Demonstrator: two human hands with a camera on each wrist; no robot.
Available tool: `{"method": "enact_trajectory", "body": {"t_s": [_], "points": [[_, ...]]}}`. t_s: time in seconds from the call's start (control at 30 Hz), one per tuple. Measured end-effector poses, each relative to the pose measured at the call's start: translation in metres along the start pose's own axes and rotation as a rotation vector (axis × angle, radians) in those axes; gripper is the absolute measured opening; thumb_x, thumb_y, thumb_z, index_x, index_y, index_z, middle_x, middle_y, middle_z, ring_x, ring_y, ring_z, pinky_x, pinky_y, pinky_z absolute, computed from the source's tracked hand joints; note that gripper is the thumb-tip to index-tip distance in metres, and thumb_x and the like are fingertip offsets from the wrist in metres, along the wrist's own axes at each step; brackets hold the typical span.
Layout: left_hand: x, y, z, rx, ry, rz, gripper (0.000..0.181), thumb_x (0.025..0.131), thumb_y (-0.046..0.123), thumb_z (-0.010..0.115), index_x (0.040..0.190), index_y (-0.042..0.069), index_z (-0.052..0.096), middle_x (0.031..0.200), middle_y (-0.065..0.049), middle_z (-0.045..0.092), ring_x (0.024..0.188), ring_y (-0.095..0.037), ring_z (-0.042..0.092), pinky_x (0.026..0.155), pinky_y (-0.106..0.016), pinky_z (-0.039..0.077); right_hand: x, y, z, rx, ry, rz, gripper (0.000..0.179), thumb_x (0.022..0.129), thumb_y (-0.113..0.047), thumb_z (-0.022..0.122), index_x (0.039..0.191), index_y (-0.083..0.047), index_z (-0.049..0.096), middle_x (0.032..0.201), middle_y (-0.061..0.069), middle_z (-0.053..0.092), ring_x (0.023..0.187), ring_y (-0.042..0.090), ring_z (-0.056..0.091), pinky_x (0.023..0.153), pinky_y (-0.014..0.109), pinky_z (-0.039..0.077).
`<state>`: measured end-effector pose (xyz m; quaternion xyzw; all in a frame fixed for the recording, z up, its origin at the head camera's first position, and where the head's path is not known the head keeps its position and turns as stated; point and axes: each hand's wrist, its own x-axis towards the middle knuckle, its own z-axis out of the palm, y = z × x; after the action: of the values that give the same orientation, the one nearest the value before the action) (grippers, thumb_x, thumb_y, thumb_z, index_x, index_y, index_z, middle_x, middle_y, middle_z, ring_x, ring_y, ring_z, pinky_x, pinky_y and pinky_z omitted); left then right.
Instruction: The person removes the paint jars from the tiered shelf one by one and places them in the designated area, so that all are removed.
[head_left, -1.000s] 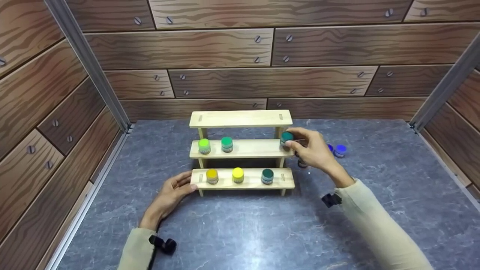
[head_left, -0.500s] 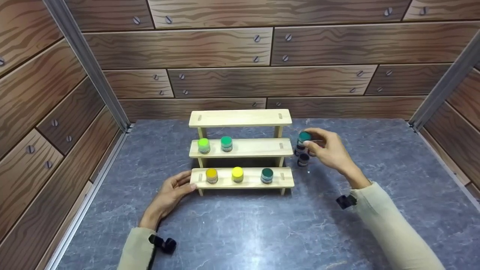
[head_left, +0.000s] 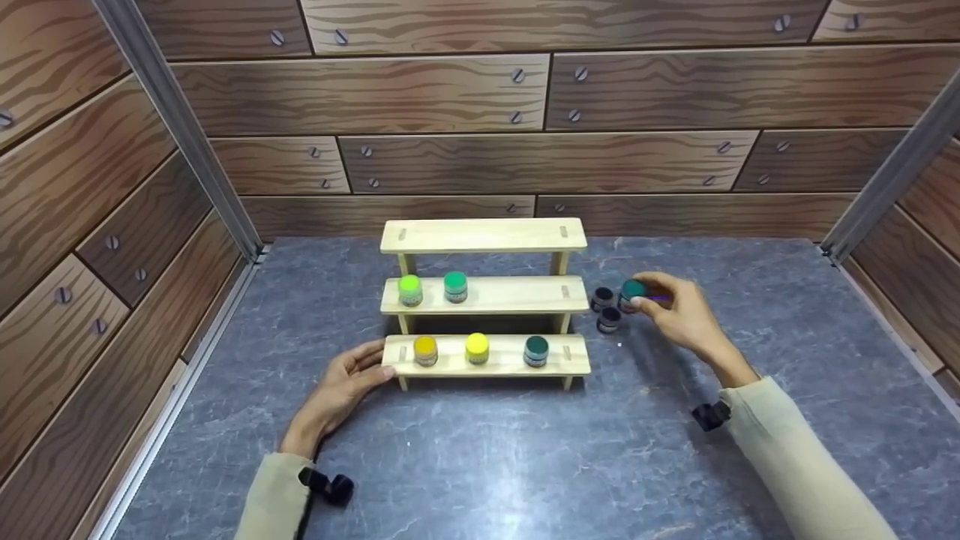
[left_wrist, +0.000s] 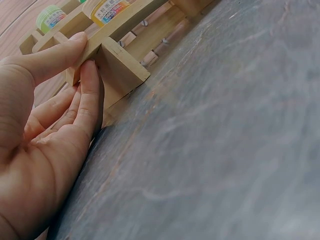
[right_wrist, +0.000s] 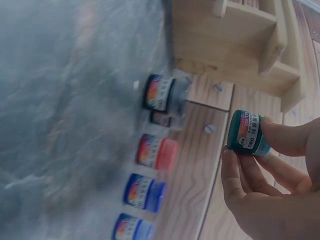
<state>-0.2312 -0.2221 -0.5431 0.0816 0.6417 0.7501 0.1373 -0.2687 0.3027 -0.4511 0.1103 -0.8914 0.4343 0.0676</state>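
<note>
In the head view, a three-step wooden stand [head_left: 484,236] stands at mid-table. My left hand [head_left: 339,391] pinches the left end of its lowest step; the left wrist view has the thumb on top and fingers underneath. My right hand [head_left: 686,315] holds a teal-lidded paint jar [head_left: 632,292] between thumb and fingers, right of the stand, above the table in the right wrist view. On the middle step are a lime paint jar [head_left: 410,289] and a green one [head_left: 455,286]. The lowest step bears an orange-yellow jar [head_left: 425,349], a yellow jar [head_left: 477,348] and a dark teal jar [head_left: 535,350].
Two dark paint jars [head_left: 609,320] stand on the table just right of the stand. A red jar [right_wrist: 157,152] and two blue jars [right_wrist: 145,192] show in the right wrist view, mostly hidden by my right hand in the head view. Wood-patterned walls [head_left: 442,97] enclose the table.
My right hand has carried the teal-lidded jar from the right end of the middle step rightward, past the dark jars. The left hand keeps its place on the stand.
</note>
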Motion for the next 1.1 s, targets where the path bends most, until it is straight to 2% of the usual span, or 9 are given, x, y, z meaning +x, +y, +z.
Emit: {"method": "enact_trajectory", "body": {"t_s": [0.1, 0.2, 0.43, 0.57, 0.87, 1.1], "points": [[0.0, -0.001, 0.0, 0.01, -0.003, 0.006, 0.074, 0.1, 0.001, 0.07, 0.16, -0.015, 0.03, 0.158, -0.035, 0.044, 0.124, -0.016, 0.066, 0.107, -0.026, 0.057, -0.002, 0.007, 0.0, 0.002, -0.019, 0.019, 0.043, 0.104, -0.002, 0.066, 0.145, 0.01, 0.058, 0.135, 0.034, 0.065, 0.122, 0.047, 0.067, 0.092, 0.01, 0.056], [0.0, -0.001, -0.001, 0.013, 0.002, 0.005, 0.074, 0.099, 0.001, 0.071, 0.16, -0.014, 0.031, 0.158, -0.034, 0.046, 0.124, -0.016, 0.067, 0.106, -0.027, 0.057, -0.002, 0.014, 0.001, -0.011, -0.032, 0.04, 0.043, 0.103, -0.002, 0.067, 0.144, 0.01, 0.058, 0.135, 0.034, 0.065, 0.122, 0.046, 0.067, 0.097, 0.016, 0.058], [0.0, -0.002, -0.001, 0.007, 0.011, -0.004, 0.074, 0.099, 0.0, 0.071, 0.16, -0.015, 0.031, 0.158, -0.035, 0.045, 0.124, -0.017, 0.067, 0.108, -0.028, 0.057, -0.003, 0.022, 0.003, -0.028, -0.063, 0.088, 0.043, 0.102, -0.001, 0.068, 0.142, 0.011, 0.059, 0.138, 0.034, 0.064, 0.123, 0.048, 0.067, 0.106, 0.046, 0.058], [-0.001, -0.001, -0.001, 0.011, 0.002, -0.002, 0.074, 0.099, 0.0, 0.07, 0.16, -0.015, 0.03, 0.158, -0.036, 0.044, 0.123, -0.016, 0.067, 0.107, -0.027, 0.057, -0.002, 0.026, 0.004, -0.051, -0.08, 0.116, 0.043, 0.101, -0.001, 0.07, 0.14, 0.012, 0.06, 0.138, 0.036, 0.063, 0.125, 0.051, 0.065, 0.109, 0.057, 0.055], [0.001, -0.001, 0.0, 0.005, 0.001, 0.002, 0.074, 0.099, -0.001, 0.069, 0.16, -0.016, 0.03, 0.159, -0.037, 0.042, 0.123, -0.015, 0.067, 0.108, -0.027, 0.056, 0.0, 0.032, 0.006, -0.109, -0.11, 0.157, 0.039, 0.099, 0.0, 0.07, 0.135, 0.014, 0.063, 0.13, 0.036, 0.067, 0.12, 0.05, 0.068, 0.106, 0.059, 0.057], [0.0, -0.002, -0.002, -0.001, -0.011, 0.011, 0.074, 0.1, 0.0, 0.069, 0.16, -0.016, 0.029, 0.158, -0.036, 0.043, 0.123, -0.014, 0.067, 0.107, -0.026, 0.056, 0.0, 0.034, 0.006, -0.086, -0.129, 0.172, 0.044, 0.098, 0.0, 0.071, 0.138, 0.015, 0.06, 0.13, 0.038, 0.066, 0.12, 0.05, 0.067, 0.103, 0.055, 0.059]]}}
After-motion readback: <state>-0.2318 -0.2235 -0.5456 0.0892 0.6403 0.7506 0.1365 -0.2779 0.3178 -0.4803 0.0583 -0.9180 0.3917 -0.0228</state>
